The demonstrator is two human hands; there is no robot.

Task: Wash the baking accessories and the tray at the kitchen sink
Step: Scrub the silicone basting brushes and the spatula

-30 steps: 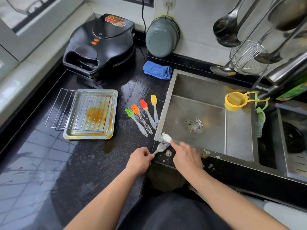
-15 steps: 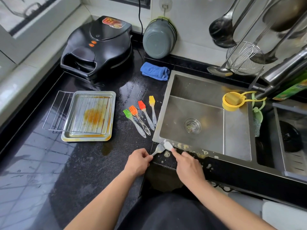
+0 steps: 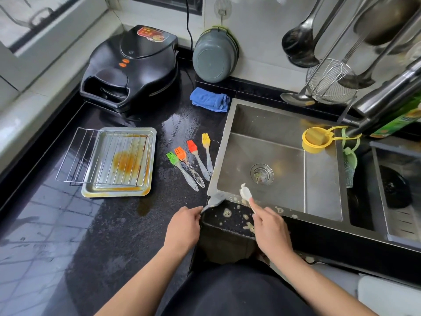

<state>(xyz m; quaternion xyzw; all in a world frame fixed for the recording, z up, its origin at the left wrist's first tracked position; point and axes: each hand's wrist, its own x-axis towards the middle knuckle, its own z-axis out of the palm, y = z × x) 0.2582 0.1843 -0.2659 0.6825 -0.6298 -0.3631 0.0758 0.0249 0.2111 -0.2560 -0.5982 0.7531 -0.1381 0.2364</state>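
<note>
At the sink's (image 3: 323, 197) near-left corner, the left hand (image 3: 182, 229) pinches the grey brush (image 3: 215, 200) by its handle while the right hand (image 3: 271, 229) grips a white scrubber (image 3: 245, 193), which has lifted off the bristles half a second on, pausing the scrub. Brush's long axis runs from 7 to 1 o'clock, bristles toward the basin; tray (image 3: 118, 191) waits, stained, at 9 o'clock.

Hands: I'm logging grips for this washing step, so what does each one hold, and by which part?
The left hand grips the handle end of a grey-bristled brush. The right hand pinches the handle of a small white scrubbing brush.
</note>
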